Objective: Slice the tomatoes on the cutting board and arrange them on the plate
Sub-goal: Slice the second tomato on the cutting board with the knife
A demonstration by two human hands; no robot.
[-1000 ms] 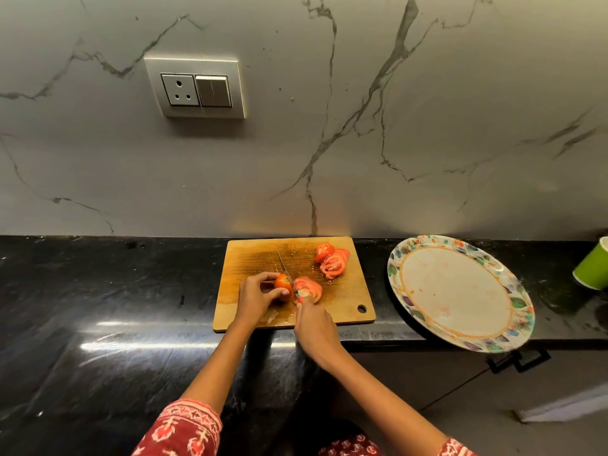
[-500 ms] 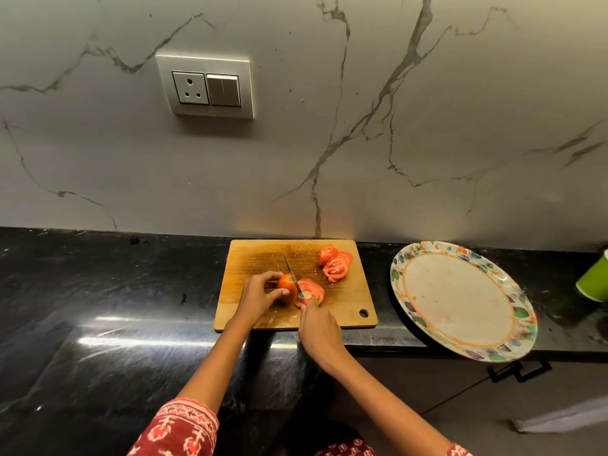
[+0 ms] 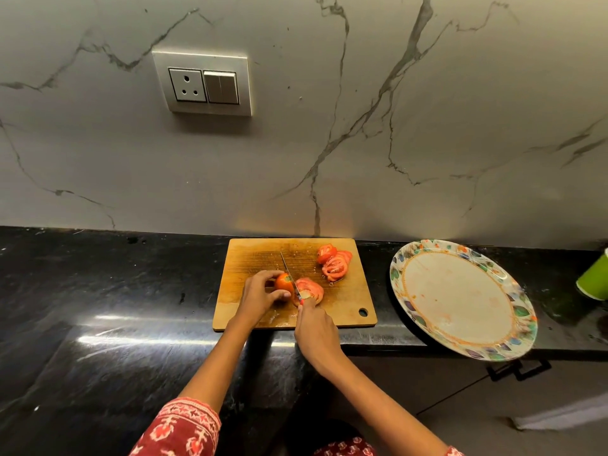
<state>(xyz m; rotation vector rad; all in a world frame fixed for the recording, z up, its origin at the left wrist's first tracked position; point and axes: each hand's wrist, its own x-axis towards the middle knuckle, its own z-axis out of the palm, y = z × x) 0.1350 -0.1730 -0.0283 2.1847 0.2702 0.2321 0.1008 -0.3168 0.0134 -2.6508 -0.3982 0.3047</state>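
Red tomato end (image 3: 284, 282) between left fingers (image 3: 263, 277).

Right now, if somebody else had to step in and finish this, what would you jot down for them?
Left hand holds the uncut tomato piece steady on the cutting board.
Right hand grips the knife, blade down between that piece and the fresh slices.
An earlier pile of slices lies at the board's far right.
The plate, right of the board, holds no tomato.
Left: finish slicing, then arrange all slices on the plate.
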